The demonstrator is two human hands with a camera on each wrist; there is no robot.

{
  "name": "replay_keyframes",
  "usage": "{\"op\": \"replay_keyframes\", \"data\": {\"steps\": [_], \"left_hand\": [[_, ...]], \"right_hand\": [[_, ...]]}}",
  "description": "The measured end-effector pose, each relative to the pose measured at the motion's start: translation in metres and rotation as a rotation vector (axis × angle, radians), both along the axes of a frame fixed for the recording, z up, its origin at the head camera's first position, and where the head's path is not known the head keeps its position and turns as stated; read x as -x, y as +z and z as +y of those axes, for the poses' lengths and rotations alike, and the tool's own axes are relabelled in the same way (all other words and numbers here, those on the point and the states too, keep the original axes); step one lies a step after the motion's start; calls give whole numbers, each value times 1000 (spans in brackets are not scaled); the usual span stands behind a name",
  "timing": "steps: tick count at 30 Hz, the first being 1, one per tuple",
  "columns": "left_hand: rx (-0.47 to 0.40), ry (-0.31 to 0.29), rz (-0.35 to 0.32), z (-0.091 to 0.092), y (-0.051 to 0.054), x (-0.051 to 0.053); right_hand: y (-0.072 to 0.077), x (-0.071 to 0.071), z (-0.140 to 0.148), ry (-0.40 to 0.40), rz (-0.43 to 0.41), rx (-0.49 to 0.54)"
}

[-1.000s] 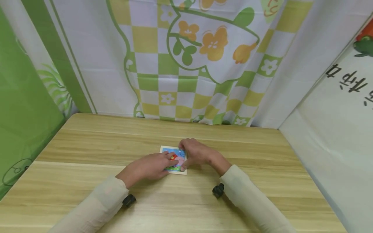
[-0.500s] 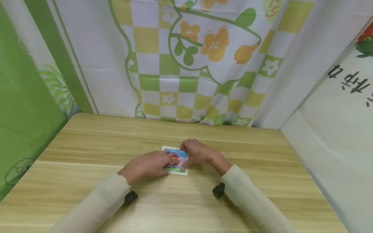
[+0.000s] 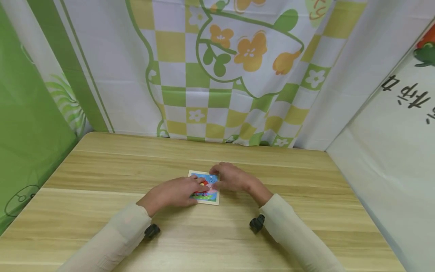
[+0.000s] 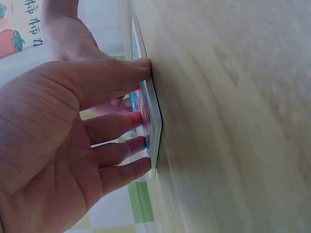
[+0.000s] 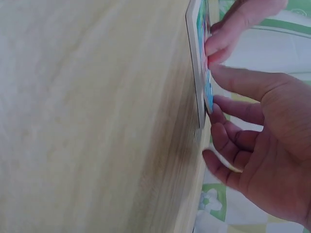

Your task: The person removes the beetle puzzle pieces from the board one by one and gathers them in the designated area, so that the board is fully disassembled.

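A small square picture board with a pale frame lies flat on the wooden table, its picture blue, red, pink and green. My left hand rests on its left part; in the left wrist view that hand's fingertips touch the picture and the thumb lies at the frame's edge. At the upper right corner, my right hand pinches a blue piece between thumb and index finger. The right wrist view shows this piece slightly tilted up from the board. The right hand's other fingers are curled beside the corner.
The wooden table extends around the board on all sides. A green, yellow and white patterned curtain hangs along its back edge. White cloth with dark writing stands at the right, and green cloth at the left.
My right thumb has moved up the board, away from its lower right part, toward the upper right corner. My left hand stays on the board's left part.
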State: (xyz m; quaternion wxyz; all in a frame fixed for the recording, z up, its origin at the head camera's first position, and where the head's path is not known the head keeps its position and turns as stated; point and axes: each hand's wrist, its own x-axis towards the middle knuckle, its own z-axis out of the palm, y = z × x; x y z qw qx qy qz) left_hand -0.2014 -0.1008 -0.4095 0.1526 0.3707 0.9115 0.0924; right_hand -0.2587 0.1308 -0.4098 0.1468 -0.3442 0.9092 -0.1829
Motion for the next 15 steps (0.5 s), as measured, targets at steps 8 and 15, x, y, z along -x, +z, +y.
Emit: {"op": "replay_keyframes", "data": {"steps": [8, 15], "left_hand": [[-5, -36, 24, 0, -2, -1], [-32, -16, 4, 0, -2, -1]], "right_hand": [[0, 3, 4, 49, 16, 39], [-1, 2, 3, 43, 52, 10]]}}
